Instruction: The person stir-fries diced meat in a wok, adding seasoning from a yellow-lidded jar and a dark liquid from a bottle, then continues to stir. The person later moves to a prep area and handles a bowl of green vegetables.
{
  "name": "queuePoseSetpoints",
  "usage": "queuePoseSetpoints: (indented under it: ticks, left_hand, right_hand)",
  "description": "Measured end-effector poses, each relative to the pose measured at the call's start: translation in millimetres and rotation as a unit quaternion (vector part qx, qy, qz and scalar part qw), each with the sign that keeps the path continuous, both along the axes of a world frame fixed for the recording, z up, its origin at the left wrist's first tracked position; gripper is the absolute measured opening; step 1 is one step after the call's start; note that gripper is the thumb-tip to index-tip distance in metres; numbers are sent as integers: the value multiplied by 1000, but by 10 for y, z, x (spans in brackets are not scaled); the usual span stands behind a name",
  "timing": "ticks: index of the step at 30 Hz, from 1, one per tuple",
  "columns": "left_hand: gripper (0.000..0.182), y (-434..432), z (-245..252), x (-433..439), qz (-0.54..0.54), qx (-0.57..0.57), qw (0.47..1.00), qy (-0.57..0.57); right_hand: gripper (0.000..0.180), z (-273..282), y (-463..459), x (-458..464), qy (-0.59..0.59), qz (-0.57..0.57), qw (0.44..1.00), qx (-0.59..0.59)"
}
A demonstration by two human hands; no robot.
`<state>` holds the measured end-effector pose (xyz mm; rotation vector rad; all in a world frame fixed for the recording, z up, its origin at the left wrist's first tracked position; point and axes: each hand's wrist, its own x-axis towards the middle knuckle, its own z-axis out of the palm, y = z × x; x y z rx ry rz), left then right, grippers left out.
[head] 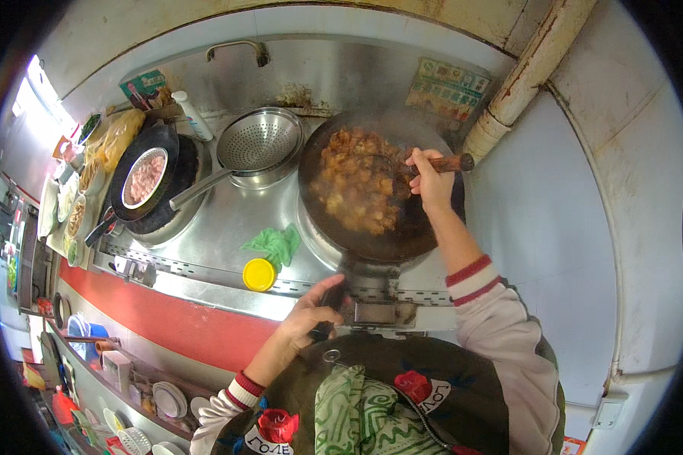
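Observation:
A large dark wok (353,242) sits on the right burner. Browned chunks of food (358,182) in it steam, some of them yellowish. My right hand (434,183) grips the reddish-brown wooden handle (454,164) of a cooking utensil over the wok's right side. The utensil's head is blurred among the food, so I cannot tell whether it is a ladle or a spatula. At the front, my left hand (310,315) is closed around the wok's black handle (334,294), with the index finger extended along it.
Left of the wok, a perforated metal strainer (260,140) rests on a metal pot. Beside it, a white basket of raw meat pieces (147,177) lies in a second pan (126,209). A green cloth (276,243) and yellow-lidded container (259,274) sit near the stove's front edge.

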<state>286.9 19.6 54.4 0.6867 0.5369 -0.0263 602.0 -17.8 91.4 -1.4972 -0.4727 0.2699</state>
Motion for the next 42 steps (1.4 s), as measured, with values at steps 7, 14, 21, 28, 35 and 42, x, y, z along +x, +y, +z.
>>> queuePoseSetpoints:
  ticks: [7, 14, 21, 28, 35, 42]
  left_hand:
    - [77, 13, -66, -9, -4, 13, 1000, 0]
    - [79, 22, -112, -5, -3, 17, 1000, -2]
    - [82, 14, -68, 17, 8, 20, 1000, 8]
    - [81, 4, -64, 14, 6, 2, 1000, 7]
    - [78, 11, -89, 3, 10, -17, 1000, -12]
    - [76, 21, -115, 1, -1, -16, 1000, -20]
  right_hand:
    - [26, 384, -394, 325, -101, 2, 990, -98]
    - [23, -612, -513, 1521, 112, -111, 988, -2]
    - [24, -1093, 61, 1102, 175, 99, 961, 192]
    - [23, 216, -154, 530, -146, 204, 967, -40]
    - [30, 563, -551, 744, -76, 43, 982, -167]
    - [35, -371, -1095, 1084, 208, -114, 968, -77]
